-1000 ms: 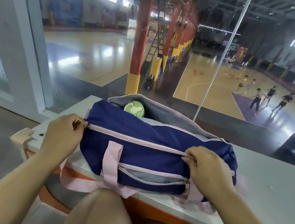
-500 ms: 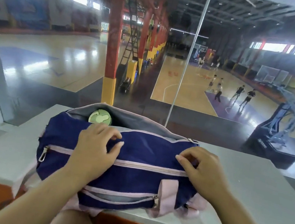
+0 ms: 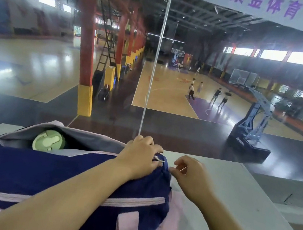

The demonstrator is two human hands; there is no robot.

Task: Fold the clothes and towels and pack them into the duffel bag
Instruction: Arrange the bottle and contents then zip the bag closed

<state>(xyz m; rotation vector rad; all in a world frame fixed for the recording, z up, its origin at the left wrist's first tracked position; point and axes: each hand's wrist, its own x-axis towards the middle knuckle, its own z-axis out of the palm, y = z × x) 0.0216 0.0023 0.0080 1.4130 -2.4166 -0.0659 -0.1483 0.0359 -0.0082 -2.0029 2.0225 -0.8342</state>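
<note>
Head view, looking fwd and down: a navy duffel bag (image 3: 58, 185) w/ pale pink trim is lying on a white table (image 3: 241, 206), right by a glass wall overlooking an indoor basketball court. The bag's top opening is gaping at the far left side, where the pale green lid of a bottle (image 3: 49, 141) is showing inside. No clothes or towels are showing outside the bag, so packing looks nearly done; what's inside besides the bottle is hidden.

The left hand (image 3: 140, 158) is reaching across the bag and pressing down on its far right end, fingers curled and clamped on the fabric by a small white zipper pull (image 3: 158, 159). The right hand (image 3: 194, 179) is hovering just beside that same corner, thumb and forefinger nearly pinched together, not clearly gripping anything; whether they're touching the pull can't be told. A pink strap (image 3: 127, 229) is hanging over the near side, and pink fabric is bunching under the bag's right end.

Judged step: starting to zip the main opening shut. To do it well, the left hand should be keeping the end taut as an anchor while the right is taking the pull between two fingers and drawing it steadily along the track toward the open end. Worth pushing the bottle lid down first so the zipper isn't snagging on it or on the grey lining.
</note>
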